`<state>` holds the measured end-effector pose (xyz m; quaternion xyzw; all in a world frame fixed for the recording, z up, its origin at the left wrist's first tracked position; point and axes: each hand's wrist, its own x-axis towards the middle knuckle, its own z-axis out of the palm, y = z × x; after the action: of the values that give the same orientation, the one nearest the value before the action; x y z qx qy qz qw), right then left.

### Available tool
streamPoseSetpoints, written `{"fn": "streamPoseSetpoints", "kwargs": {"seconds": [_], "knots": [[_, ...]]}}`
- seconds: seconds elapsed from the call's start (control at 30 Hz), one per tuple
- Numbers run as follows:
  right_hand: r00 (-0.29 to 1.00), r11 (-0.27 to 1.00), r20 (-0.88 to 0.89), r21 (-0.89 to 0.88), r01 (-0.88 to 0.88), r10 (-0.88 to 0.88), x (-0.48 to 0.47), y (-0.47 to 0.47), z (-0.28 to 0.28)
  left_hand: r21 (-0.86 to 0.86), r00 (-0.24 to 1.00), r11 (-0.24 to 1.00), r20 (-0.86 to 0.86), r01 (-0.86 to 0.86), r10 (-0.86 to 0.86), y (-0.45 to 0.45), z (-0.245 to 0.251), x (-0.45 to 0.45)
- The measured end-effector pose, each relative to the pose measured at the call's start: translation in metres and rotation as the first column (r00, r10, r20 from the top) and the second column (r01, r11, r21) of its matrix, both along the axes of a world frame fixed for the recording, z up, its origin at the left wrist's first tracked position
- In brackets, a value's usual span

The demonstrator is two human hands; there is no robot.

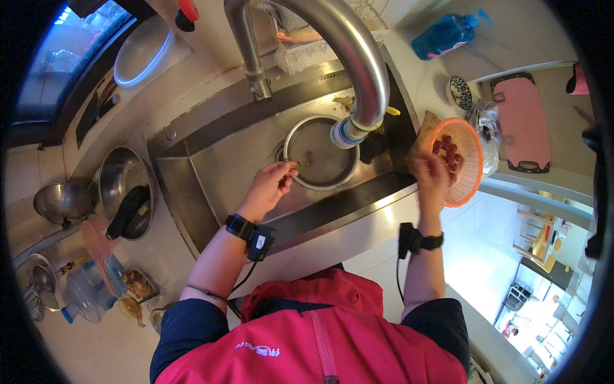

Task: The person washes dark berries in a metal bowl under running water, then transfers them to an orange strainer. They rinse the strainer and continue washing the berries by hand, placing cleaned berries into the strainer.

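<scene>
Over the stainless steel sink point(230, 192), my left hand point(267, 188) pinches a small greenish stem point(302, 164) between thumb and fingers. Below it sits a round metal basin point(331, 168), which appears to hold liquid and a dark speck. My right hand point(430, 178) is at the near-left side of an orange plastic basket point(472, 187), beside several red grapes point(450, 154) in it. Blur over its fingers hides whether they hold anything.
A curved metal faucet point(369, 53) arches over the sink. On the left are a metal pan point(111, 175), a dark eggplant point(128, 211) and a clear plastic jug point(88, 293). Past the basket lie a plastic bag point(487, 129) and a pink cutting board point(523, 120).
</scene>
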<state>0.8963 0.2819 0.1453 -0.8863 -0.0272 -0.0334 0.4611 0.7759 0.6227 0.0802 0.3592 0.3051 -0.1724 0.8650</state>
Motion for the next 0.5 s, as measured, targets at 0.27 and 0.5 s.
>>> {"fn": "streamPoseSetpoints", "kwargs": {"seconds": [0.27, 0.5], "knots": [[0.631, 0.857, -0.622, 0.134, -0.498, 0.464, 0.022, 0.126, -0.147, 0.192, 0.986, 0.977, -0.119, -0.093, 0.117, 0.047, -0.035, -0.035], [0.802, 0.815, -0.555, -0.346, -0.465, 0.221, 0.02, 0.172, -0.225, 0.292, 0.96, 0.946, -0.195, -0.139, 0.201, 0.075, -0.038, -0.076]]}}
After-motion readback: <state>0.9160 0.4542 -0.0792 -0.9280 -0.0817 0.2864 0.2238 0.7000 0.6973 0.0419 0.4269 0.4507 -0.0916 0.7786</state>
